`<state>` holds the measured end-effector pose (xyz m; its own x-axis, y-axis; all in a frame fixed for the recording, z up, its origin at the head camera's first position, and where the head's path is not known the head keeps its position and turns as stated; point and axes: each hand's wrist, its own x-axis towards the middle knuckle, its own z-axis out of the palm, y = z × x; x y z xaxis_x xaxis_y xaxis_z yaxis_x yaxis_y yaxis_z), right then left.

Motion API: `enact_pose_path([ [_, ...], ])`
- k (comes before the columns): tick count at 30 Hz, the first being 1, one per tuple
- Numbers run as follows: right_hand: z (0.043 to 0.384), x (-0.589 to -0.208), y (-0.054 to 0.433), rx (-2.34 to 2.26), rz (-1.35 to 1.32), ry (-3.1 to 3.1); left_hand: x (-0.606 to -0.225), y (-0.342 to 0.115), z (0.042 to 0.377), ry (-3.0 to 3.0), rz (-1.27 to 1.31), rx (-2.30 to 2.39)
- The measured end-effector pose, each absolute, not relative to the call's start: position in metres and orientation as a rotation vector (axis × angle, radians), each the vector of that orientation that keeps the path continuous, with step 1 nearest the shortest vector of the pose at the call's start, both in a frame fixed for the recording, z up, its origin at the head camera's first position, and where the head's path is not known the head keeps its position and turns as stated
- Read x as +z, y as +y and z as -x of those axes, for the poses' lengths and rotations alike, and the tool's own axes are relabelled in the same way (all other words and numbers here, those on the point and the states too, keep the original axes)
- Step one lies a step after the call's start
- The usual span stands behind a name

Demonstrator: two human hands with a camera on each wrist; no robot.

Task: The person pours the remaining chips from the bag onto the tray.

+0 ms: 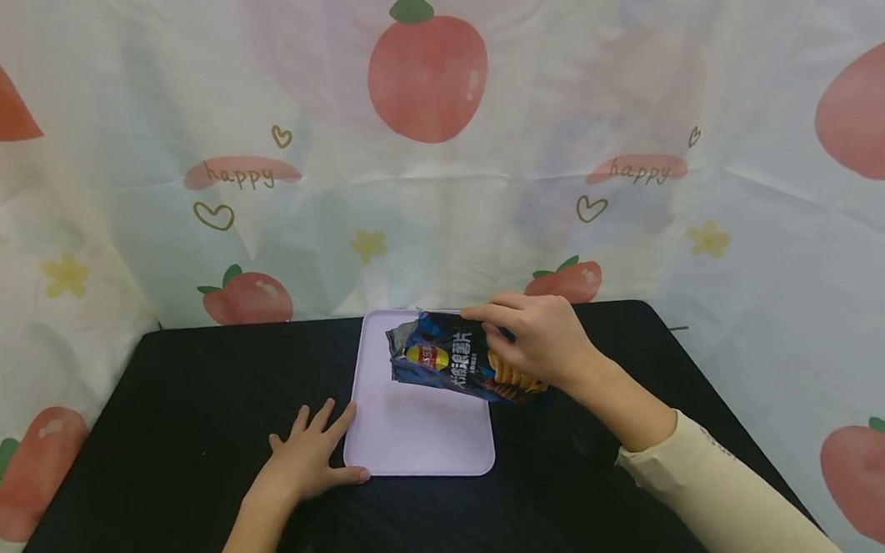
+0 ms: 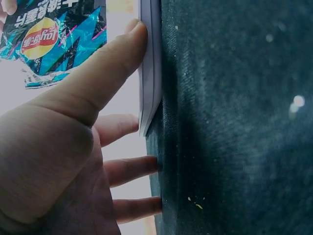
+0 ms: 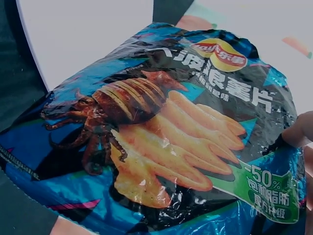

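Note:
A dark blue potato chip bag [image 1: 447, 356] is tilted over the upper right part of a pale purple tray [image 1: 421, 436]. My right hand [image 1: 539, 338] pinches the bag by its upper side. Seen from the right wrist, the bag's front [image 3: 161, 132] shows wavy chips and a grilled squid, with a fingertip [image 3: 299, 131] at its edge. The bag's silvery end [image 2: 46, 78] points left over the tray. My left hand [image 1: 305, 459] has its fingers spread at the tray's lower left edge, its thumb [image 2: 117, 54] touching the rim.
Black cloth covers the table [image 1: 193, 398] under the tray. A pale curtain [image 1: 439, 218] printed with fruit hangs behind the table and along both sides. In the left wrist view, a few small crumbs [image 2: 198, 205] lie on the cloth.

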<state>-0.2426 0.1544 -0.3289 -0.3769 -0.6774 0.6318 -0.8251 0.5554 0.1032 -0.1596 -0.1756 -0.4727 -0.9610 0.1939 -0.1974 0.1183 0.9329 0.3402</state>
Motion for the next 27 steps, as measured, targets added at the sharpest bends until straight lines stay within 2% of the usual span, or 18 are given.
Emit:
enact_pose_path([
  [27, 0.248, -0.299, 0.139, 0.144, -1.356, -2.2, -0.471, -0.177, 0.158, 2.85, -0.231, 0.512],
])
